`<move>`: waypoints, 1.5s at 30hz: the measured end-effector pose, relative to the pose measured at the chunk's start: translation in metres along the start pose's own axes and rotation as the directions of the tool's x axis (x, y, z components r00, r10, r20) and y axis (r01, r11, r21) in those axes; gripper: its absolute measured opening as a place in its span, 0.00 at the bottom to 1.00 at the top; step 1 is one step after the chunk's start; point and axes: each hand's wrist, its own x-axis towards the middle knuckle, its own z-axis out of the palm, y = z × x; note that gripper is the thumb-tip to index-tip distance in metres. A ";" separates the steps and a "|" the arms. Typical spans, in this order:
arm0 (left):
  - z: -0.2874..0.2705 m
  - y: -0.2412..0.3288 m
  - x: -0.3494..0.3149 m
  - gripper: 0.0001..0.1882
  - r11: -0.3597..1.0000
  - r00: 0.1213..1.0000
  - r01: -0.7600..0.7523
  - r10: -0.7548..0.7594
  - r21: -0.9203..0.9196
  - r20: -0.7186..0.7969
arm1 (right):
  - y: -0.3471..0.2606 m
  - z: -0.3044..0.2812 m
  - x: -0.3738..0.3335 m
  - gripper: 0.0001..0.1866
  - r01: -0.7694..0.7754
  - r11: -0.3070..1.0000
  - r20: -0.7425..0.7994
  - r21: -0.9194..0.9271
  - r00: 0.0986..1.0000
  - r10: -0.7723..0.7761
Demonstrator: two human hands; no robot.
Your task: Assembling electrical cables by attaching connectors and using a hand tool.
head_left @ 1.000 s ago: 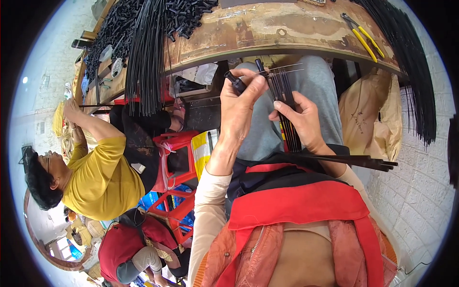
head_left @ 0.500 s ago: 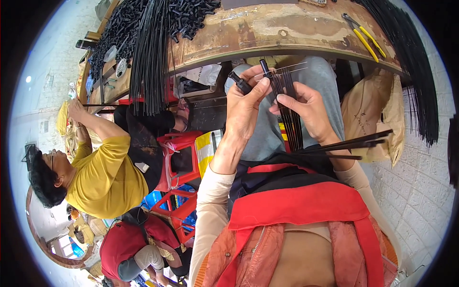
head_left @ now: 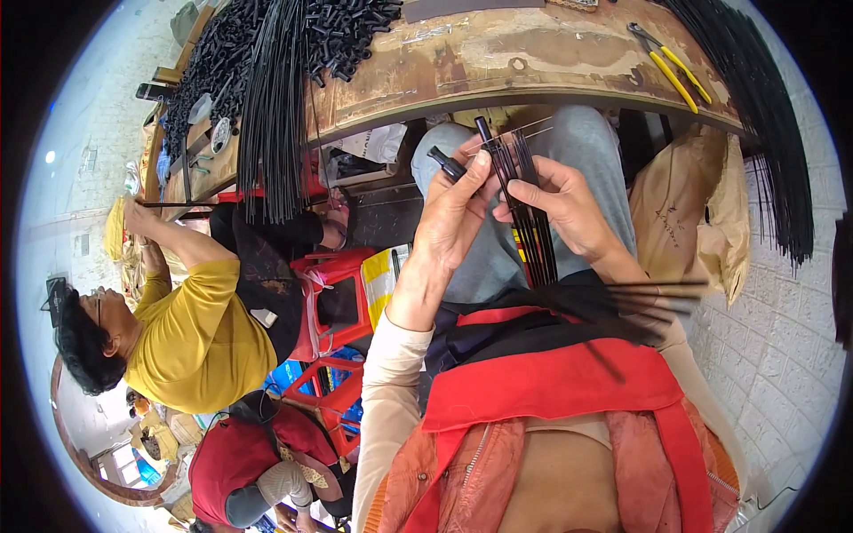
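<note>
My left hand point(head_left: 444, 218) is closed on a short black tubular fitting point(head_left: 446, 165), which sticks out past the thumb. Another slim black tube point(head_left: 482, 130) stands beside the thumb tip, seemingly on a rod's end. A bundle of thin black rods point(head_left: 540, 244) runs down between my hands over my lap. My right hand point(head_left: 569, 204) pinches this bundle with thumb and fingers. Thin bare wire-like tips point(head_left: 533, 127) cross near the upper ends. The rods' lower ends point(head_left: 657, 302) lie blurred across my right forearm.
Ahead is a worn wooden table point(head_left: 444, 67) bearing a heap of black fittings point(head_left: 222, 71), hanging black rods point(head_left: 271, 133) and yellow-handled pliers point(head_left: 677, 71). More rods point(head_left: 755, 133) hang at right. Red stools point(head_left: 342, 293) and a person in yellow point(head_left: 195, 329) are left.
Both hands have shifted slightly left, and the rod bundle has turned more upright. Its lower ends have swung downward over my right forearm. The hands keep their hold.
</note>
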 end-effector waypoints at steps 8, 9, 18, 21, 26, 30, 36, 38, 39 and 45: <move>-0.014 -0.004 0.002 0.18 0.992 0.988 0.124 -0.124 0.006 0.096 | 0.001 -0.008 0.005 0.14 -0.066 0.994 0.125 0.092 0.991 0.054; -0.012 -0.004 0.001 0.18 0.992 0.987 0.124 -0.124 0.008 0.098 | 0.001 -0.008 0.005 0.14 -0.114 0.980 0.161 0.164 0.983 0.087; -0.005 0.000 0.004 0.26 0.974 0.998 -0.037 0.023 0.224 0.066 | 0.008 -0.005 0.007 0.14 0.009 0.995 0.135 0.102 0.991 -0.023; 0.006 0.032 0.026 0.29 0.930 0.954 -0.300 0.294 0.214 0.062 | 0.007 -0.001 0.007 0.14 0.010 0.996 0.152 0.092 0.988 -0.024; 0.017 0.052 0.058 0.28 0.846 0.956 -0.083 -0.082 0.526 0.283 | 0.001 0.004 0.005 0.16 0.002 0.998 0.197 0.062 0.980 -0.014; -0.002 0.042 0.054 0.31 0.859 0.911 0.143 -0.309 0.491 0.275 | 0.001 0.000 0.006 0.16 -0.009 0.996 0.181 0.086 0.984 -0.007; -0.014 0.031 0.043 0.13 0.920 0.997 -0.057 0.031 0.388 0.073 | 0.000 0.003 0.008 0.14 -0.014 0.997 0.170 0.077 0.985 0.001; -0.011 0.031 0.044 0.14 0.890 0.995 -0.098 0.083 0.445 0.054 | 0.001 0.002 0.008 0.14 -0.018 0.997 0.172 0.076 0.985 0.004; -0.009 0.033 0.045 0.15 0.855 0.991 -0.131 0.126 0.501 0.043 | 0.001 0.002 0.008 0.15 -0.018 0.997 0.166 0.077 0.986 0.005; 0.006 0.040 0.032 0.13 0.979 0.997 0.016 -0.030 0.205 0.066 | 0.001 0.004 0.008 0.15 -0.011 0.998 0.159 0.068 0.987 0.000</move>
